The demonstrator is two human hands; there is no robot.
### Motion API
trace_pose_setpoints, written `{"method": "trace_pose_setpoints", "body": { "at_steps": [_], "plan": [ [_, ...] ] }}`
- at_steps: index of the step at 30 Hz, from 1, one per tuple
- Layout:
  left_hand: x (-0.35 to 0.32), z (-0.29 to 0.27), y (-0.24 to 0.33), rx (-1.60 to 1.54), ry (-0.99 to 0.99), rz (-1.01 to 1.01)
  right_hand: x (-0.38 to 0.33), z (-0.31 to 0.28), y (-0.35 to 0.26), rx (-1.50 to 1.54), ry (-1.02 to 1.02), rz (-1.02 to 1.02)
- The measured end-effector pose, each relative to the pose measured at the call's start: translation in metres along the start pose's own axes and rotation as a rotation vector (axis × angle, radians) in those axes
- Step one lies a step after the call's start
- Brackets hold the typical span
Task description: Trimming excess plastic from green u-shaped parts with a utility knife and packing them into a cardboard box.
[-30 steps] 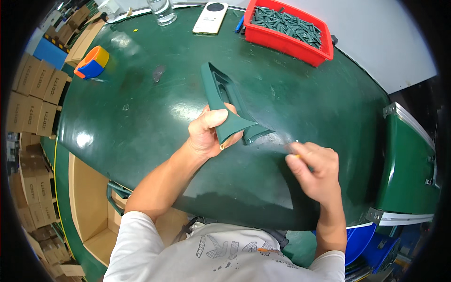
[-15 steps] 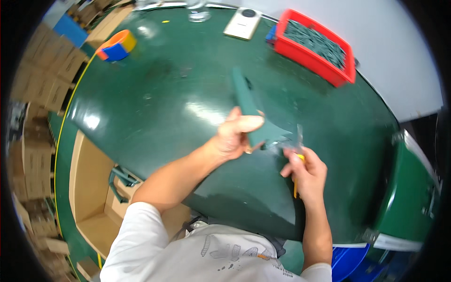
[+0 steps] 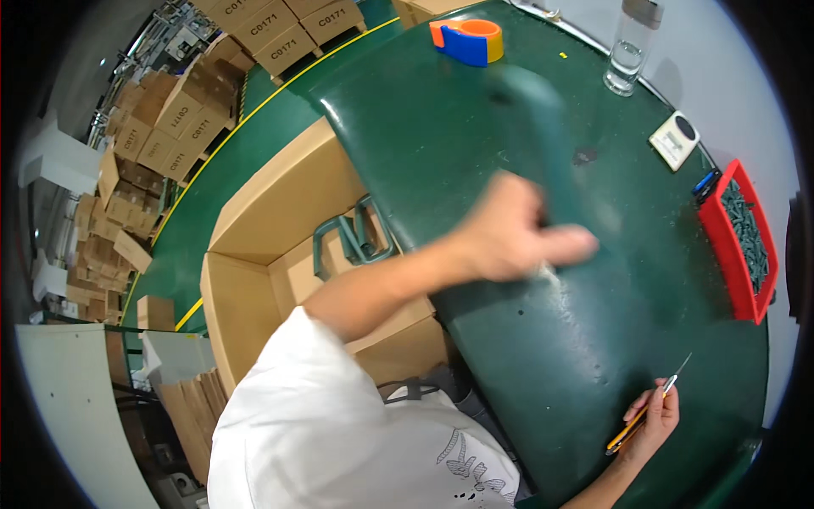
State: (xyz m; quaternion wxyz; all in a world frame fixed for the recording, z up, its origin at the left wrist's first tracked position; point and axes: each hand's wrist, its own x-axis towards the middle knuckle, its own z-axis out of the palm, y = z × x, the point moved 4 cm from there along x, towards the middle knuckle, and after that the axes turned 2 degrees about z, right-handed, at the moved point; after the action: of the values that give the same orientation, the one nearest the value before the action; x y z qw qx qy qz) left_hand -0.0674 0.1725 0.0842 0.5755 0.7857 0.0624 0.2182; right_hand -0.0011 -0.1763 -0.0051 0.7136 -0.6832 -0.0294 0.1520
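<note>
My left hand [image 3: 517,233], smeared by motion, is closed around one end of a long green curved part, likely a plastic handle [image 3: 551,127]. The part is held over the green table [image 3: 543,356], its far end blurred. At the lower right, my right hand [image 3: 657,416] grips a craft knife [image 3: 626,435] with a yellow and black handle, its thin blade pointing up and away. Left of the table, an open cardboard box [image 3: 236,297] holds several green U-shaped handles [image 3: 320,246].
A red bin [image 3: 731,254] of small green pieces stands at the right edge, near a white scale-like device [image 3: 675,141] and a glass bottle [image 3: 627,59]. A tape dispenser [image 3: 466,42] sits at the far edge. Stacked cartons [image 3: 182,127] stand on the floor to the left.
The view has swung left, toward the box. My left hand has carried the green handle left, away from the knife. My right hand, still holding the knife, is now apart at the right.
</note>
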Motion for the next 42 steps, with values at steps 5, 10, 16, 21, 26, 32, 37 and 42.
{"method": "trace_pose_setpoints", "body": {
  "at_steps": [5,10,16,21,26,32,37,42],
  "plan": [
    [-0.074,-0.149,-0.018,0.173,0.533,-0.320,0.002,-0.006,0.003,-0.016,0.016,-0.006],
    [-0.193,-0.234,-0.096,0.633,0.537,-0.919,0.004,-0.006,0.003,-0.035,-0.006,-0.001],
    [-0.278,-0.233,-0.163,1.484,-0.263,-1.109,0.005,-0.010,0.004,-0.023,0.003,-0.005],
    [-0.306,-0.222,-0.173,1.491,-0.990,-1.062,0.005,-0.010,0.005,-0.047,0.003,-0.016],
    [-0.311,-0.242,-0.190,1.642,-1.054,-0.789,0.004,-0.010,0.005,-0.063,0.011,-0.022],
    [-0.308,-0.256,-0.222,1.649,-0.500,-0.953,0.004,-0.011,0.006,-0.066,0.027,-0.030],
    [-0.333,-0.231,-0.227,0.949,0.254,-1.483,0.004,-0.012,0.006,-0.088,0.047,-0.024],
    [-0.360,-0.195,-0.261,0.280,0.736,-1.551,0.004,-0.011,0.006,-0.087,0.044,-0.022]
  ]
}}
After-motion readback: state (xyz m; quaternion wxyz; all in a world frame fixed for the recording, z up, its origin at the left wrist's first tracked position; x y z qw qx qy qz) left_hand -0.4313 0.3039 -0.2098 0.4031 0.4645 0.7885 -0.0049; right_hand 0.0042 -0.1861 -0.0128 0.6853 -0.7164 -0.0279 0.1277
